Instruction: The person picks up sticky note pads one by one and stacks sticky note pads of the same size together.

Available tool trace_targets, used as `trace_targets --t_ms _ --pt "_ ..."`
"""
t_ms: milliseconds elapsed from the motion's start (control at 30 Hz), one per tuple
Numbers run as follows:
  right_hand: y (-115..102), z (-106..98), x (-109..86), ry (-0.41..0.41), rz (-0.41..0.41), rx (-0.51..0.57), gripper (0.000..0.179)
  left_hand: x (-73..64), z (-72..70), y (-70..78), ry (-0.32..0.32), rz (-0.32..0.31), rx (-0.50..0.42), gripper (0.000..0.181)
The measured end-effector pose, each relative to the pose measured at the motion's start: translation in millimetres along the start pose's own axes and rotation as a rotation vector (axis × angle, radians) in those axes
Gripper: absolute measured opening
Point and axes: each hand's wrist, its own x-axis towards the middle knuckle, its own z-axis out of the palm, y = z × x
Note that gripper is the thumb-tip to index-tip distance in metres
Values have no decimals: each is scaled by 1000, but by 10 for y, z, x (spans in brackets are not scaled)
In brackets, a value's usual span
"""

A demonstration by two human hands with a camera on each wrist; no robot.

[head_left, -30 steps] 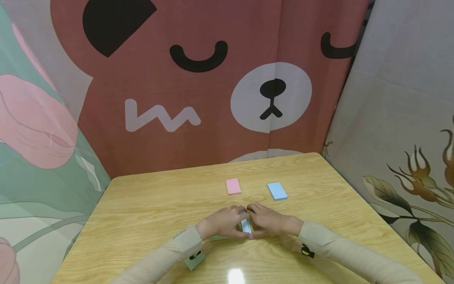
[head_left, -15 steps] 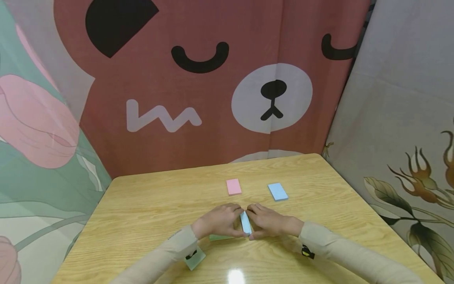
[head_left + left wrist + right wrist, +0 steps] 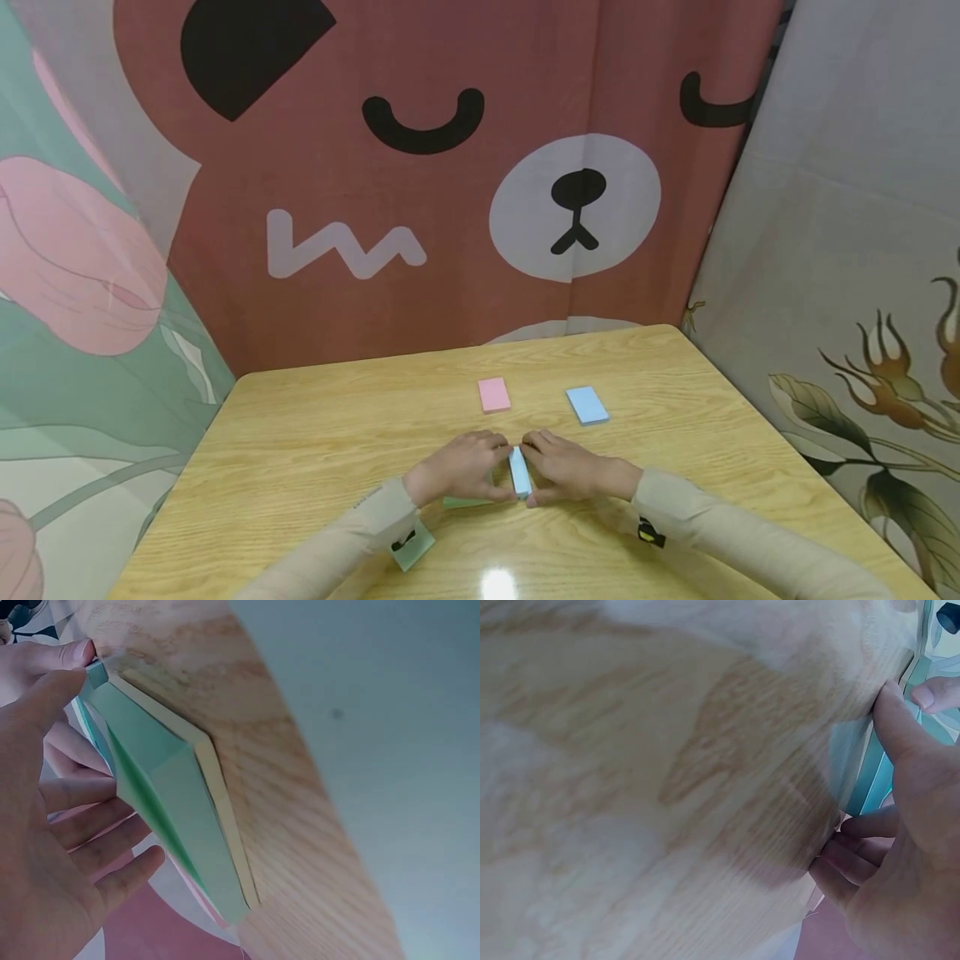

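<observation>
Between my two hands stands a narrow light-blue block (image 3: 520, 472), which looks like a paper pad on edge. My left hand (image 3: 459, 468) holds it from the left, fingertips toward its far end and thumb toward its near end. From the right, my right hand (image 3: 568, 467) holds it in the same way. A teal face of the block (image 3: 874, 776) shows behind my right fingers in the right wrist view. Close by my left hand lies a green paper pad (image 3: 169, 772), its top sheet lifted along one edge. Most of the block's sides are hidden by the hands.
A pink pad (image 3: 494, 395) and a blue pad (image 3: 587, 405) lie farther back on the wooden table (image 3: 322, 425). Partly under the left sleeve is a pale green square (image 3: 414, 547). Printed curtains (image 3: 450, 300) hang behind the table and at both sides.
Both hands keep nearly the same place. The left hand has shifted slightly left, and more of the block's light-blue top shows between the hands. The pads have not moved.
</observation>
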Motion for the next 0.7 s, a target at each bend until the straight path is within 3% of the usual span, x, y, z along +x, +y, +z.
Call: trace_targets --t_ms 700 --pt "-5 38 -4 17 3 -27 82 28 -21 50 21 -11 36 73"
